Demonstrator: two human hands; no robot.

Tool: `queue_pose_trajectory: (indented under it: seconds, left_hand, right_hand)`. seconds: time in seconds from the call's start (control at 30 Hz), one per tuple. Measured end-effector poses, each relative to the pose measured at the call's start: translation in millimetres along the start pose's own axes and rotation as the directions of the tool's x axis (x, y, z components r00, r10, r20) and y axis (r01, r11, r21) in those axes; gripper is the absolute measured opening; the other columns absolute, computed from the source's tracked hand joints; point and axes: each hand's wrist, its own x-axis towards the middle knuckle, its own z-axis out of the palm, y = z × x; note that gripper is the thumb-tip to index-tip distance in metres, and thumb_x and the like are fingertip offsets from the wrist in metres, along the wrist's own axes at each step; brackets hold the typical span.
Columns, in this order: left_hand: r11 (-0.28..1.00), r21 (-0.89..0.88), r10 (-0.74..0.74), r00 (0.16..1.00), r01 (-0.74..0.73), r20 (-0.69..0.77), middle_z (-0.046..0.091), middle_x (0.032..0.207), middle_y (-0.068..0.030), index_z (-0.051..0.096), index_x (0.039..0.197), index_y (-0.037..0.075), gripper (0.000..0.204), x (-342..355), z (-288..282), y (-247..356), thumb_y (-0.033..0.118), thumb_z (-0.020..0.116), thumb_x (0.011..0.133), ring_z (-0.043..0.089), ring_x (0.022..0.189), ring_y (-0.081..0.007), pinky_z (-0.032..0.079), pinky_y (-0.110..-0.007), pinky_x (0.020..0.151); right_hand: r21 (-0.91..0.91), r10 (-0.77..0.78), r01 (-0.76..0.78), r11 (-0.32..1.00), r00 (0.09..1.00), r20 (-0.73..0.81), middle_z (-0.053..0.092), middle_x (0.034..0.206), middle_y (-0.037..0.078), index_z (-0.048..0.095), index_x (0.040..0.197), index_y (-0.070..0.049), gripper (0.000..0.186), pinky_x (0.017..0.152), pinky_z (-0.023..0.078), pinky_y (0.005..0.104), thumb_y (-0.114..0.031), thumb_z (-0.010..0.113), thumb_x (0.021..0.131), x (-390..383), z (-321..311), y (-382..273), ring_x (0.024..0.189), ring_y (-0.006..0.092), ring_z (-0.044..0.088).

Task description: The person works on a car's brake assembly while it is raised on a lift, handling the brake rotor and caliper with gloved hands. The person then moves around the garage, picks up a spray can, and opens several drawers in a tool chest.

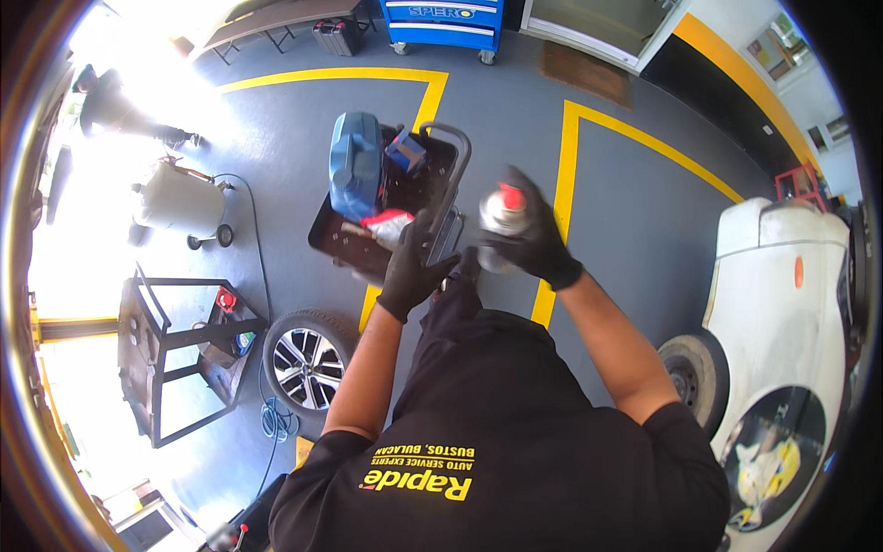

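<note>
A silver-and-white can with a red top (502, 217), probably an aerosol, is held in the air in front of the person, just right of a black wheeled cart (425, 191). The gloved right hand (541, 241) is wrapped around it; blur hides exactly how the fingers sit. A slick glove or loose hold could let it drop to the grey floor (644, 184), and a fingertip straying onto the top might set off a spray. The gloved left hand (412, 278), fingers loosely apart and apparently empty, is by the cart's near edge; whether it touches is unclear. A knock there could jolt the red-and-white packet (390, 226) or tip the bulky blue jug (355, 167). Farther left, a loose hose (276, 420) beside a car wheel (308, 366) could trip someone stepping back.
</note>
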Motion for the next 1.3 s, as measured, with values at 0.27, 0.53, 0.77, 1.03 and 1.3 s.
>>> queue_pose_trajectory:
  seconds: [0.27, 0.53, 0.77, 1.03, 1.3]
  left_hand:
    - [0.593, -0.793, -0.470, 0.861, 0.143, -0.196, 0.059, 0.146, -0.0119, 0.049, 0.150, 0.004, 0.047, 130.6, 47.3, -158.7, 0.020, 0.059, 0.107, 0.060, 0.134, -0.0247, 0.048, -0.042, 0.115]
    - [0.389, -0.853, -0.835, 0.525, 0.348, -0.166, 0.070, 0.116, -0.0094, 0.065, 0.126, 0.002, 0.023, 136.8, 70.9, -192.5, 0.010, 0.063, 0.104, 0.070, 0.103, -0.0237, 0.058, -0.037, 0.094]
    - [0.673, 0.572, -0.674, 0.707, 0.469, 0.212, 0.068, 0.095, -0.0061, 0.068, 0.110, 0.006, 0.016, 442.7, 353.7, -209.8, 0.020, 0.066, 0.103, 0.064, 0.092, -0.0235, 0.050, -0.040, 0.087]
    - [0.741, 0.668, -0.509, 0.594, -0.066, 0.623, 0.065, 0.086, -0.0047, 0.067, 0.106, 0.006, 0.011, 717.4, 685.1, -119.5, 0.017, 0.064, 0.104, 0.064, 0.082, -0.0185, 0.050, -0.035, 0.070]
    - [0.794, 0.339, 0.148, 0.700, -0.505, 0.698, 0.066, 0.078, -0.0174, 0.069, 0.092, 0.005, 0.017, 1129.7, 1101.4, -42.0, 0.015, 0.059, 0.102, 0.063, 0.072, -0.0387, 0.048, -0.052, 0.068]
  right_hand:
    - [0.266, -0.141, -0.029, 0.963, 0.790, 0.596, 0.065, 0.138, 0.019, 0.046, 0.155, -0.005, 0.090, 0.113, 0.048, 0.0445, -0.031, 0.090, 0.081, 217.4, 86.9, 65.8, 0.127, 0.0323, 0.065]
    - [-0.005, 0.583, -0.622, 0.783, 0.731, 0.354, 0.068, 0.132, 0.019, 0.055, 0.145, -0.004, 0.066, 0.097, 0.057, 0.0409, -0.037, 0.080, 0.093, 247.7, -183.5, 408.0, 0.116, 0.0298, 0.071]
    - [-0.242, 0.971, -0.964, -0.108, -0.049, -0.235, 0.071, 0.126, 0.018, 0.069, 0.128, -0.004, 0.050, 0.097, 0.055, 0.0468, -0.044, 0.066, 0.097, 0.4, -515.5, 608.2, 0.109, 0.0362, 0.070]
    - [0.294, 0.957, -0.913, -0.281, -0.289, 0.019, 0.074, 0.108, 0.016, 0.075, 0.114, -0.002, 0.050, 0.078, 0.061, 0.0450, -0.046, 0.069, 0.091, 19.6, -721.8, 677.7, 0.090, 0.0292, 0.074]
    - [0.253, 0.891, -0.939, 0.233, 0.101, -0.443, 0.073, 0.119, 0.017, 0.069, 0.127, -0.004, 0.058, 0.090, 0.058, 0.0426, -0.050, 0.071, 0.094, 129.4, -994.5, 847.8, 0.105, 0.0302, 0.072]
